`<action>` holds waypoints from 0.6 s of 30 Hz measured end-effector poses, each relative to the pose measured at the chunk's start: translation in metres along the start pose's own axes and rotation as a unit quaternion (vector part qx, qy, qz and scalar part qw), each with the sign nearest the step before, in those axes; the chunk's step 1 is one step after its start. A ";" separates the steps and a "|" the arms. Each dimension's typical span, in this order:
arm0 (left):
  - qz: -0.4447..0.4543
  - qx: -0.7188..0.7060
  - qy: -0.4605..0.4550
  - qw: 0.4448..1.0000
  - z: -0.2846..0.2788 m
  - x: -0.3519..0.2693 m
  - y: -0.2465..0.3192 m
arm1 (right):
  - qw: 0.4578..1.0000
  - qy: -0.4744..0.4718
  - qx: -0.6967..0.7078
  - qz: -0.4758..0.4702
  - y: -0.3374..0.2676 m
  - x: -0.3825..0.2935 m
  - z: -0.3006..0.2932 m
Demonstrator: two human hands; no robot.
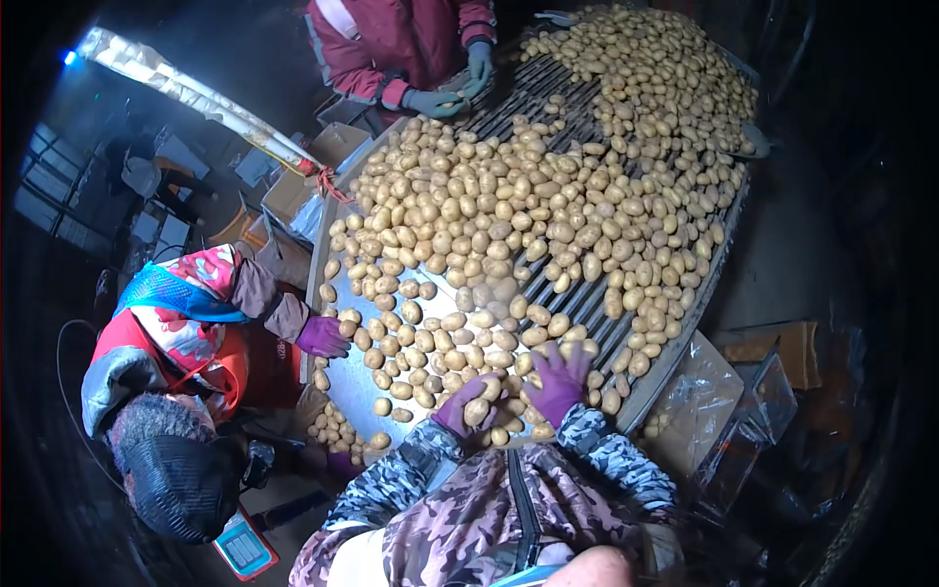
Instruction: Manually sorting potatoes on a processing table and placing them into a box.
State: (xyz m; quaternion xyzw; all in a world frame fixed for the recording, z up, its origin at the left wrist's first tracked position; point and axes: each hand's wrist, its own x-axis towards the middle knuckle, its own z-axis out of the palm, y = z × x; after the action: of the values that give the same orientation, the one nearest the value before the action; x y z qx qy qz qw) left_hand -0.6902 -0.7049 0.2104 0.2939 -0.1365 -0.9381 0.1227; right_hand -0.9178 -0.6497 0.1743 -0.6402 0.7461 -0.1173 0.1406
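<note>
My left hand (463, 408), in a purple glove, is curled around a couple of potatoes (476, 411) near the front edge of the sorting table. Close by on the right, my right hand (559, 383), also gloved in purple, spreads its fingers over loose potatoes (538, 315); what lies beneath the palm is hidden. Potatoes cover much of the table, some on a smooth metal plate (352, 396) and others on a bed of dark rollers (546, 282). Several more potatoes lie between and below my hands.
A co-worker (176, 352) leans in from the left, a purple-gloved hand (323, 337) at the table. Across it, another person (403, 51) wears grey-green gloves. Plastic-lined boxes (693, 403) stand at the right. A cardboard box (339, 144) and a wrapped pole (198, 95) are upper left.
</note>
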 end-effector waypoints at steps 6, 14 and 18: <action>0.120 -0.003 0.126 0.985 -0.051 0.019 -0.011 | 0.972 0.053 0.200 -0.111 0.019 0.127 -0.015; 0.047 0.075 0.102 0.991 -0.042 0.036 0.014 | 0.985 -0.081 -0.054 0.143 0.124 0.313 -0.059; 0.123 0.168 0.112 0.972 -0.072 0.042 -0.007 | 0.987 -0.121 -0.102 0.010 0.099 0.253 -0.042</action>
State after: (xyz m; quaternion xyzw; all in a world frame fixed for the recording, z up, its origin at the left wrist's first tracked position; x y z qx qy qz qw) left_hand -0.6824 -0.7245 0.1299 0.3947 -0.3120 -0.8407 0.2003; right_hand -1.0601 -0.8850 0.1630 -0.6534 0.7378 0.0389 0.1650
